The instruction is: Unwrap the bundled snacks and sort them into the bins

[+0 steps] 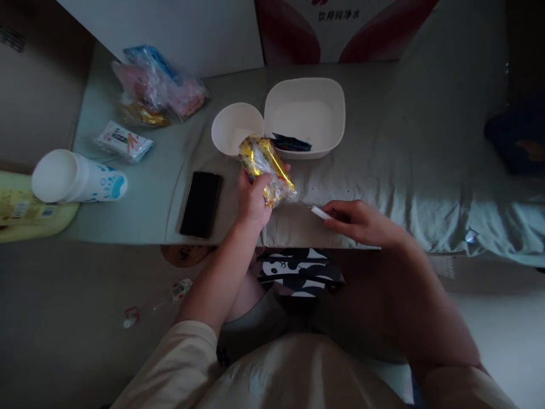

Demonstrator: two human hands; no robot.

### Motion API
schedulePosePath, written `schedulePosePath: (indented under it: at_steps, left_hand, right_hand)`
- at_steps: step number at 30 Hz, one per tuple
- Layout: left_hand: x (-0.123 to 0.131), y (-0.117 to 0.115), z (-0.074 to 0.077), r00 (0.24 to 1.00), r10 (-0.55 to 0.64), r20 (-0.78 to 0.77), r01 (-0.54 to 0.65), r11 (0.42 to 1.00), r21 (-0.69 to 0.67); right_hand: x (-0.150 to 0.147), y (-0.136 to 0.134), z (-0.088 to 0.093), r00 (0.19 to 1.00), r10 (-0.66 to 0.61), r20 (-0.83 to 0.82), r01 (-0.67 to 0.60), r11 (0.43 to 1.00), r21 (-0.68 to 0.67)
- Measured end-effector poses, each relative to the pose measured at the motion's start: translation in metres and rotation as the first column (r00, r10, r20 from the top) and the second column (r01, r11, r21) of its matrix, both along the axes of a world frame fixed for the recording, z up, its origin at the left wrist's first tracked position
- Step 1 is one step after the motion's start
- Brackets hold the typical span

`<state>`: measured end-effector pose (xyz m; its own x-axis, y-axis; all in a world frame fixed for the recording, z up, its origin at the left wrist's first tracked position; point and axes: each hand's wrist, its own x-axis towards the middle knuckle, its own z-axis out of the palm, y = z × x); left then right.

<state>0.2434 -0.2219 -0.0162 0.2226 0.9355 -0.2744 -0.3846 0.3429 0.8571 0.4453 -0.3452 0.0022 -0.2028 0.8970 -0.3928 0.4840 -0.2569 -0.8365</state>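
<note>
My left hand (252, 199) is closed round a yellow and gold foil snack packet (266, 168), holding it tilted just in front of a small round white bowl (235, 125). My right hand (357, 220) rests on the grey cloth to the right, fingers pinched on a small thin white object (320, 213) that I cannot name. Behind the packet stands a larger square white bowl (304, 113) with a dark sachet (292, 143) lying inside it.
A black phone (201, 203) lies face up left of my left hand. Further left are a white cup (76, 177) on its side, a small white packet (123, 141), a clear bag of snacks (155, 88) and a yellow container (25, 211). Cardboard boxes (340, 28) stand behind.
</note>
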Motion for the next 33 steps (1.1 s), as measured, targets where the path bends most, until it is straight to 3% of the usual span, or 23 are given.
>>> schedulePosePath:
  at_steps: [2, 3, 5, 7, 10, 13, 15, 17, 19, 21, 23, 25, 27, 31, 33]
  left_hand:
    - [0.001, -0.005, -0.001, 0.999, -0.021, 0.036, 0.022, 1.0, -0.012]
    - [0.002, -0.008, -0.003, 0.998, -0.043, 0.046, 0.044, 0.999, -0.021]
    - [0.007, -0.017, -0.011, 0.994, -0.107, 0.032, 0.108, 0.994, -0.025]
    - [0.014, -0.027, -0.02, 0.985, -0.17, -0.035, 0.17, 0.985, 0.017]
    - [0.023, -0.038, -0.033, 0.972, -0.184, -0.149, 0.205, 0.968, 0.145]
    - [0.022, -0.038, -0.037, 0.969, -0.193, -0.154, 0.226, 0.945, 0.237]
    - [0.017, -0.031, -0.036, 0.971, -0.191, -0.14, 0.224, 0.934, 0.278]
    - [0.01, -0.023, -0.034, 0.976, -0.157, -0.149, 0.196, 0.934, 0.299]
    - [0.004, -0.016, -0.032, 0.982, -0.11, -0.155, 0.153, 0.943, 0.297]
    - [0.002, -0.013, -0.032, 0.988, -0.063, -0.142, 0.101, 0.954, 0.283]
    - [0.004, -0.013, -0.032, 0.993, -0.018, -0.118, 0.047, 0.968, 0.246]
    - [0.008, -0.015, -0.031, 0.996, 0.012, -0.094, 0.004, 0.986, 0.166]
    - [0.013, -0.015, -0.03, 0.998, 0.035, -0.057, -0.032, 0.997, 0.065]
    - [0.018, -0.01, -0.03, 0.998, 0.059, 0.029, -0.057, 0.995, -0.076]
    - [0.018, -0.009, -0.03, 0.997, 0.035, 0.063, -0.027, 0.992, -0.125]
  right_hand:
    - [0.015, -0.002, -0.003, 0.983, -0.169, 0.072, 0.164, 0.984, 0.073]
    - [0.021, -0.003, -0.005, 0.943, -0.311, 0.12, 0.293, 0.945, 0.149]
    - [0.029, -0.002, -0.011, 0.79, -0.57, 0.224, 0.489, 0.807, 0.33]
    - [0.032, 0.003, -0.018, 0.635, -0.692, 0.344, 0.534, 0.715, 0.452]
    - [0.036, 0.01, -0.028, 0.527, -0.674, 0.518, 0.502, 0.739, 0.449]
    - [0.04, 0.013, -0.035, 0.489, -0.617, 0.616, 0.481, 0.78, 0.399]
    - [0.042, 0.012, -0.037, 0.473, -0.621, 0.625, 0.46, 0.779, 0.425]
    - [0.04, 0.009, -0.036, 0.516, -0.653, 0.555, 0.433, 0.758, 0.488]
    - [0.029, 0.006, -0.035, 0.668, -0.625, 0.404, 0.377, 0.752, 0.54]
    - [0.011, 0.006, -0.033, 0.852, -0.465, 0.24, 0.264, 0.778, 0.57]
    - [-0.012, 0.008, -0.032, 0.954, -0.259, 0.153, 0.123, 0.8, 0.587]
    - [-0.032, 0.011, -0.031, 0.975, -0.168, 0.147, 0.055, 0.817, 0.574]
    - [-0.044, 0.014, -0.028, 0.97, -0.173, 0.172, 0.051, 0.833, 0.551]
    - [-0.042, 0.012, -0.014, 0.968, -0.197, 0.155, 0.079, 0.827, 0.557]
    - [-0.038, 0.007, -0.008, 0.986, -0.131, 0.105, 0.055, 0.844, 0.533]
